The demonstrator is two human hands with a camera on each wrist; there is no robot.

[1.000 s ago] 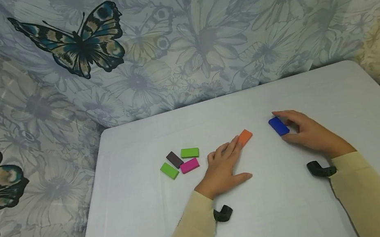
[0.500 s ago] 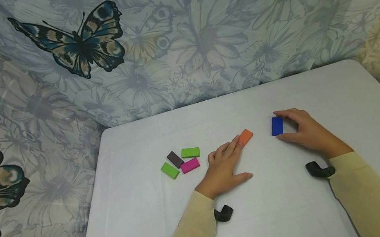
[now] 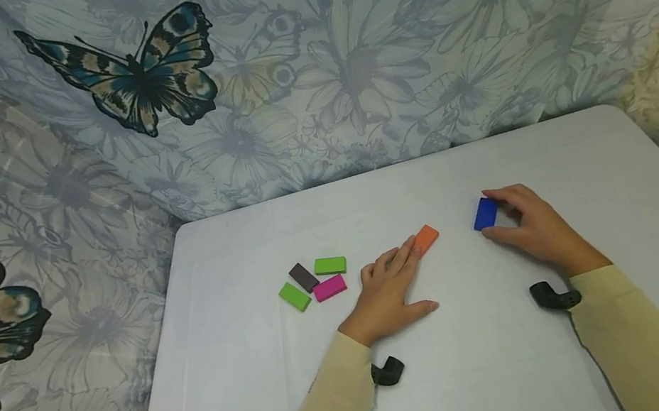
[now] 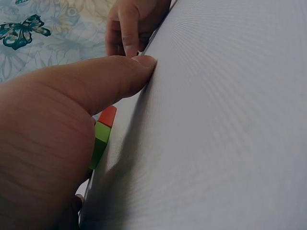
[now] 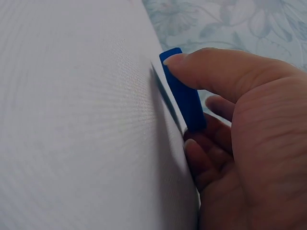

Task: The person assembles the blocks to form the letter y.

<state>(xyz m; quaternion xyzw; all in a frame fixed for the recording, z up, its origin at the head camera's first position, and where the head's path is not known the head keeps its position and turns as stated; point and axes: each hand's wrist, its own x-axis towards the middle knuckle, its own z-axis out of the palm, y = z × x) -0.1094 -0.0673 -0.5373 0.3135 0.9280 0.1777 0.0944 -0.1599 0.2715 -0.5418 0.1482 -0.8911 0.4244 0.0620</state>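
My right hand (image 3: 536, 226) pinches a small blue block (image 3: 485, 213) between thumb and fingers over the right part of the table. In the right wrist view, the thumb lies along one side of the blue block (image 5: 184, 91), close over the white surface. My left hand (image 3: 386, 297) lies spread on the table, its fingertips at the near end of an orange block (image 3: 427, 239). Past the left thumb, the left wrist view shows an orange face (image 4: 108, 116) and a green block (image 4: 100, 143) beside it, partly hidden by the hand.
Left of my left hand lie two green blocks (image 3: 330, 265), a dark brown block (image 3: 303, 277) and a magenta block (image 3: 330, 287) in a loose cluster. The white table (image 3: 255, 390) meets a butterfly-patterned backdrop (image 3: 266, 129) at its far edge.
The right hand has turned the blue block from leaning left through straight to leaning right, shifting slightly. The left hand and the other blocks have stayed put.
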